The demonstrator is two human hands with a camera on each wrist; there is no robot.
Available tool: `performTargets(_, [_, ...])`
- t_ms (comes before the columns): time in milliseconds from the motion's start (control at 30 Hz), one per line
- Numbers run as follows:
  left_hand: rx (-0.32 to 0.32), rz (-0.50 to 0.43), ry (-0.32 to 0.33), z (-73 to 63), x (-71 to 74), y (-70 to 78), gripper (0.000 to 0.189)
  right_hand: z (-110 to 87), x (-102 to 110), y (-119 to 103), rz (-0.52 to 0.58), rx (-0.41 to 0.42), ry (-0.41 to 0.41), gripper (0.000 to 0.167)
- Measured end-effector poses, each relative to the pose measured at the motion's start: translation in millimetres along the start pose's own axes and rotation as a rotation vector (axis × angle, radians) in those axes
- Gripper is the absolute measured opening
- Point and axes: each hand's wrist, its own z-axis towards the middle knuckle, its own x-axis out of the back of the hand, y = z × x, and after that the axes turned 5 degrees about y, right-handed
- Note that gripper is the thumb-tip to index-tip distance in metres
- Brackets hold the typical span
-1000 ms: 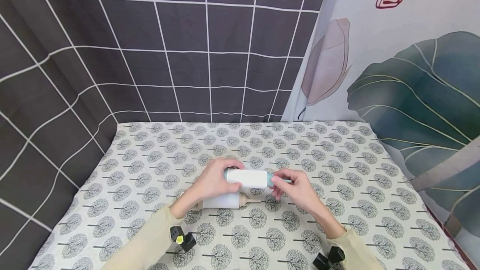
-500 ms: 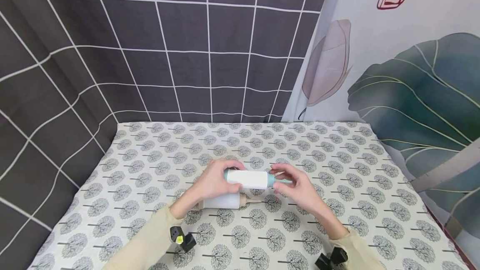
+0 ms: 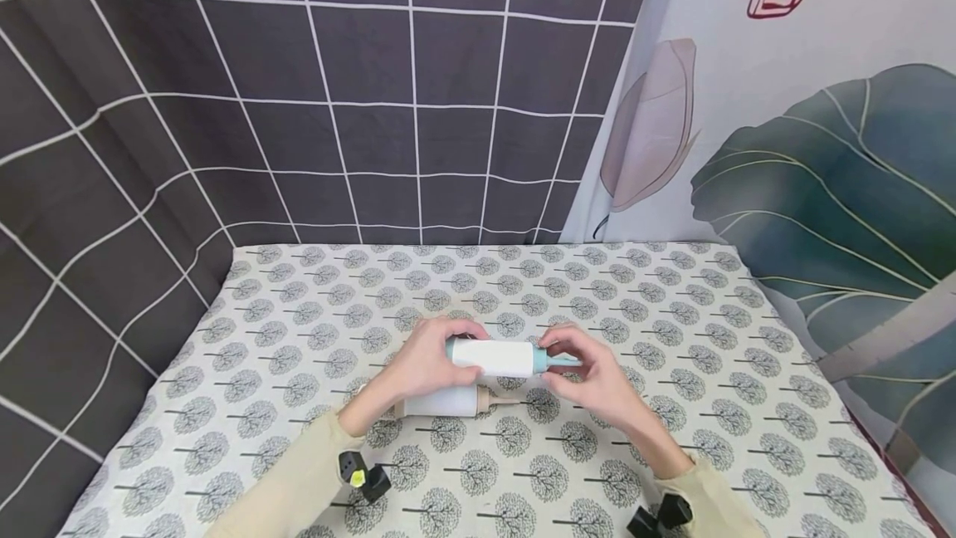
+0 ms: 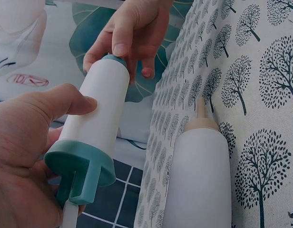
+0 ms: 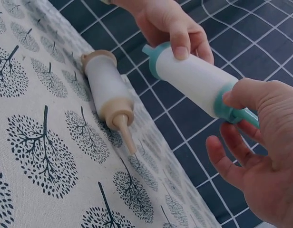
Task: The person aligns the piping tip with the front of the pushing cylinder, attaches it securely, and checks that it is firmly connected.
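My left hand (image 3: 429, 353) grips a white nozzle bottle (image 3: 493, 356) by its flanged end, holding it sideways above the cloth. In the left wrist view a teal flange (image 4: 80, 161) with a bracket shows at this end, and a pale strip hangs below it. My right hand (image 3: 590, 368) pinches the teal cap (image 5: 226, 105) at the other end between thumb and fingers. A thin teal nozzle (image 5: 246, 115) pokes out past the cap, partly behind the thumb. The lower fingers are spread apart from the bottle.
A second white nozzle bottle (image 5: 107, 83) with a beige cap (image 5: 117, 111) and nozzle lies on the tree-print cloth (image 3: 515, 471), just nearer than the held one. Behind the table hangs a dark grid curtain (image 3: 358, 131), with a leaf-print curtain (image 3: 836, 189) at the right.
My right fingers first pinched the teal cap, then spread away from it, and now close round it again. The left hand and the bottle have hardly moved.
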Motion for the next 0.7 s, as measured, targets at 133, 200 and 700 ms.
performTargets(133, [-0.007,0.005,0.0,0.1,-0.4,-0.1,0.04,0.3,-1.4,0.4,0.001,-0.011,0.0,0.041])
performTargets(200, [-0.01,0.004,0.001,0.3,-0.4,-0.3,0.04,0.3,-1.9,0.3,-0.008,-0.02,0.006,0.039])
performTargets(700, [-0.021,0.018,0.01,1.3,0.1,-1.1,0.038,1.6,-4.5,-1.5,-0.047,-0.119,0.062,0.032])
